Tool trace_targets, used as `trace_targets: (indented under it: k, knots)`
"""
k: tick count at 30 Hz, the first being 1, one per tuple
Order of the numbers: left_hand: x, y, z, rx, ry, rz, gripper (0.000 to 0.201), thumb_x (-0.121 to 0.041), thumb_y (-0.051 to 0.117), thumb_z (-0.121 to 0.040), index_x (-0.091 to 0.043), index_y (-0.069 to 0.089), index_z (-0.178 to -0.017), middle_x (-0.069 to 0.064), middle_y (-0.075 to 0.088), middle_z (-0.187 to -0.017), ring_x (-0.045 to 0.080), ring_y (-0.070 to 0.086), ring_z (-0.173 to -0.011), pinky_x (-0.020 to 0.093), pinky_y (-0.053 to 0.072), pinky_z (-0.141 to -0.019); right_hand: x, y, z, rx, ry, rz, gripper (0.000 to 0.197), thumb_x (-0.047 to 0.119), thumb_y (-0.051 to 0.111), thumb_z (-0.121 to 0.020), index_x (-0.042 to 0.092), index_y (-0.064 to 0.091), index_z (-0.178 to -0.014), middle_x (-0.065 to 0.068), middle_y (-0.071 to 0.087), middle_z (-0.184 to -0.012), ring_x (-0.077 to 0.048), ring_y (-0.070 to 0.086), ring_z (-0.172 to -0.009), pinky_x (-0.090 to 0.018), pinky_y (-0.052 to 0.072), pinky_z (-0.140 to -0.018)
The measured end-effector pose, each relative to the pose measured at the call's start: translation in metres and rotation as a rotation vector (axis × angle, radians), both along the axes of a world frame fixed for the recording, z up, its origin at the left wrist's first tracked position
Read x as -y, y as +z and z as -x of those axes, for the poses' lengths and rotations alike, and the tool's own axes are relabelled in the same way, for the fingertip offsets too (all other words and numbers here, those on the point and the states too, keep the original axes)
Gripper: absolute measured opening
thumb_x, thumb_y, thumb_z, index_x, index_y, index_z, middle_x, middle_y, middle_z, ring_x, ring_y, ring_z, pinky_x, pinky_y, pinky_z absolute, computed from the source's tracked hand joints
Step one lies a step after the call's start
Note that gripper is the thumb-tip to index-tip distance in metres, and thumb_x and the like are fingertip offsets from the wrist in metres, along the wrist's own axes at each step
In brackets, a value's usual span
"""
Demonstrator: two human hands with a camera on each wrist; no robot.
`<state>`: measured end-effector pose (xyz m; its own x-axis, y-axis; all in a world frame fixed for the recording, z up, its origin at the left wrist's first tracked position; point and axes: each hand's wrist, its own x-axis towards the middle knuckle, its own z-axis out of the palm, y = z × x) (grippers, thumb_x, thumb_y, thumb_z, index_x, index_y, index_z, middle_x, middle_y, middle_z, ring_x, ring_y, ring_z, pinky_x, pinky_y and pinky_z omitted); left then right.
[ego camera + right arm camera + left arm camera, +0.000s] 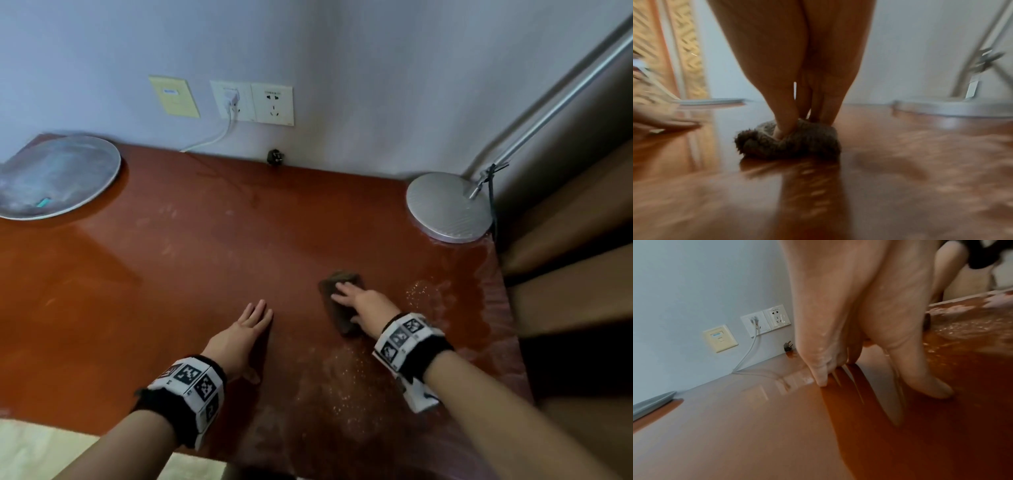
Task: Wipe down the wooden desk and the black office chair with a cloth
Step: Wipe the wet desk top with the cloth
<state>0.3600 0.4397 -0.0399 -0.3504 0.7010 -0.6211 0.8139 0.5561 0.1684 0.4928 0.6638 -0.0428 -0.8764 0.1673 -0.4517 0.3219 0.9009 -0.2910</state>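
Hands flat: cloth (340,301), desk (171,274).

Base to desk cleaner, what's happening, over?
Right hand flat, pressing cloth on wet desk. Left hand flat on desk, empty. Lamp base at far right corner.

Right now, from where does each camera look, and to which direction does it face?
Head: above the desk, facing down and forward to the wall; both hands and forearms show.
Left wrist: along the left hand, fingers straight on the desk, toward the wall sockets.
Right wrist: along the right hand, pressing the cloth, toward the lamp base.
Shared: head and left wrist both show the sockets.
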Motion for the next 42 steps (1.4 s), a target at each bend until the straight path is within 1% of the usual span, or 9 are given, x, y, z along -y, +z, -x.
trace_targets:
  k: [5,10,14,16,18,23,31,38,42]
  knots:
    - [0.012,-0.001,-0.014,-0.018,0.019,-0.004,0.117,-0.032,0.076,-0.075,-0.019,-0.012,-0.15,-0.002,-0.025,-0.155,0.018,-0.014,-0.145,0.033,0.03,-0.112,0.015,0.005,-0.021,0.054,-0.018,-0.083,0.073,-0.012,0.038,-0.091,0.022,0.012,-0.15,-0.001,-0.005,-0.158,-0.017,-0.004,-0.146,-0.036,0.027,-0.113]
    - [0.014,-0.002,-0.014,-0.033,0.0,-0.02,0.117,-0.032,0.077,-0.074,-0.018,-0.01,-0.15,0.0,-0.023,-0.155,0.018,-0.013,-0.145,0.032,0.03,-0.111,0.106,-0.002,-0.03,-0.034,0.315,0.158,0.066,-0.013,0.037,-0.089,0.016,0.025,-0.147,-0.003,0.001,-0.158,-0.015,-0.001,-0.146,-0.031,0.013,-0.118]
    - [0.03,-0.002,-0.015,0.0,-0.009,-0.039,0.113,-0.027,0.076,-0.076,-0.023,-0.009,-0.15,-0.011,-0.026,-0.151,0.015,-0.012,-0.145,0.032,0.032,-0.111,0.046,-0.004,-0.03,-0.031,0.042,0.102,0.064,-0.005,0.046,-0.091,0.018,0.026,-0.146,-0.003,0.006,-0.157,-0.013,0.005,-0.145,-0.014,-0.003,-0.111]
    - [0.042,-0.002,-0.018,0.002,0.003,-0.053,0.109,-0.026,0.074,-0.079,-0.024,-0.008,-0.15,-0.008,-0.024,-0.154,0.014,-0.012,-0.145,0.032,0.03,-0.112,0.03,-0.002,-0.032,0.029,-0.054,-0.017,0.068,-0.006,0.046,-0.092,0.022,0.019,-0.148,-0.001,0.001,-0.158,-0.013,0.001,-0.146,-0.024,0.011,-0.115]
    - [0.056,-0.003,-0.026,0.007,0.024,-0.055,0.104,-0.027,0.07,-0.082,-0.023,-0.008,-0.15,-0.005,-0.022,-0.155,0.015,-0.011,-0.145,0.032,0.026,-0.114,0.056,0.003,-0.032,0.039,-0.033,-0.042,0.072,-0.01,0.041,-0.091,0.023,0.015,-0.15,0.0,-0.003,-0.158,-0.015,-0.002,-0.146,-0.034,0.027,-0.113]
    - [0.077,-0.007,-0.036,-0.007,0.042,-0.061,0.096,-0.027,0.065,-0.087,-0.021,-0.006,-0.151,-0.002,-0.02,-0.157,0.016,-0.011,-0.146,0.031,0.024,-0.115,0.184,0.0,-0.044,-0.048,0.273,0.205,0.063,-0.007,0.037,-0.09,0.017,0.026,-0.147,-0.001,0.001,-0.158,-0.014,-0.004,-0.146,-0.033,0.02,-0.114]
    - [0.089,-0.004,-0.039,0.008,0.088,-0.05,0.08,-0.011,0.053,-0.094,-0.026,0.0,-0.151,-0.004,-0.016,-0.157,0.014,-0.006,-0.146,0.029,0.032,-0.109,0.111,-0.005,-0.05,-0.027,-0.129,0.031,0.067,-0.011,0.039,-0.091,0.018,0.02,-0.149,-0.004,-0.001,-0.158,-0.017,0.0,-0.146,-0.03,0.016,-0.117]
    - [0.091,-0.004,-0.046,-0.015,0.102,-0.071,0.082,0.014,0.032,-0.087,-0.024,-0.001,-0.151,-0.004,-0.018,-0.157,0.013,-0.008,-0.146,0.028,0.035,-0.105,0.235,-0.016,-0.056,-0.094,0.023,0.187,0.057,-0.005,0.029,-0.095,0.012,0.019,-0.149,-0.004,-0.006,-0.158,-0.016,-0.011,-0.145,-0.033,0.017,-0.117]
    - [0.092,-0.007,-0.049,-0.055,0.118,-0.079,0.082,0.014,0.031,-0.086,-0.024,-0.002,-0.151,-0.004,-0.017,-0.157,0.014,-0.007,-0.146,0.027,0.037,-0.102,0.199,-0.025,-0.078,-0.157,-0.083,0.223,0.058,-0.005,0.038,-0.095,0.016,0.026,-0.147,0.0,0.001,-0.158,-0.011,-0.004,-0.145,-0.025,0.009,-0.119]
